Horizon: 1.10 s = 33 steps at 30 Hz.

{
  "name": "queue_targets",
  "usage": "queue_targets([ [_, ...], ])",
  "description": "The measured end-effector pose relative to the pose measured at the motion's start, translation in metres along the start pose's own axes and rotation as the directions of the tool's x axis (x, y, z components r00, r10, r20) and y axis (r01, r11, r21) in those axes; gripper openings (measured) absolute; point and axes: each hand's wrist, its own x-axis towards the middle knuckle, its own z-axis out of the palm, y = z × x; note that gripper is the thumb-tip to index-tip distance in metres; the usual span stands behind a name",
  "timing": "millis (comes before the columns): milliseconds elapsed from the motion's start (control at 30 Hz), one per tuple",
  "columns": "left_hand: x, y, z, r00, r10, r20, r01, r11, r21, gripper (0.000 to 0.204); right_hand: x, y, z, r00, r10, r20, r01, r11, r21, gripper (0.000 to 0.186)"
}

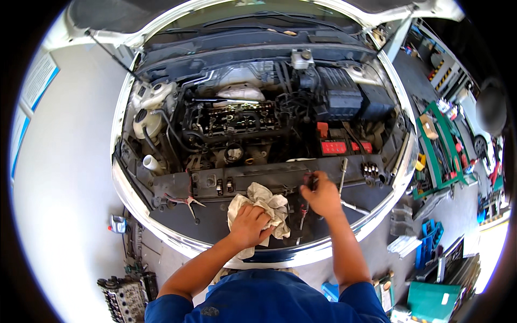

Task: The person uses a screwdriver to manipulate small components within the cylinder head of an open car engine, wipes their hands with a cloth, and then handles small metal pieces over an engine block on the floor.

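Observation:
My left hand (250,223) rests on a crumpled off-white cloth (272,202) at the car's front edge, its fingers curled into the fabric. To the right, my right hand (323,195) closes around the dark red and black handle of a screwdriver (304,206), whose thin shaft points toward me. Pliers with red handles (188,200) lie left of the cloth, jaws spread. Just right of my right hand is a long metal tool (343,175), and a second metal bar (355,208) lies nearer me. Small dark metal parts (230,184) stand on the front panel behind the cloth.
Beyond the panel, the engine (237,118) has its top uncovered, with a long bar across its rear. The battery (334,147) has red labels. More small metal parts (370,170) sit on the panel's right. A green tool cart (444,156) and a removed engine (126,296) flank the car.

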Motion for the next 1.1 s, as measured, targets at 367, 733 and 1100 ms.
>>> queue_targets([
  [367,-0.009,-0.014,-0.035,1.000,0.007,0.025,-0.003,0.991,-0.130,0.036,0.153,-0.015,-0.028,0.990,0.009,0.140,-0.090,0.807,0.584,0.027],
  [733,0.011,-0.043,-0.019,0.980,0.030,0.197,0.010,0.981,-0.196,0.034,0.333,0.051,0.056,0.967,0.197,0.161,-0.241,0.913,0.329,0.022],
  [1100,0.011,-0.056,-0.012,0.984,0.097,0.148,-0.084,0.992,-0.091,0.030,0.319,0.011,0.113,0.886,-0.410,0.218,0.453,0.867,-0.207,0.026],
])
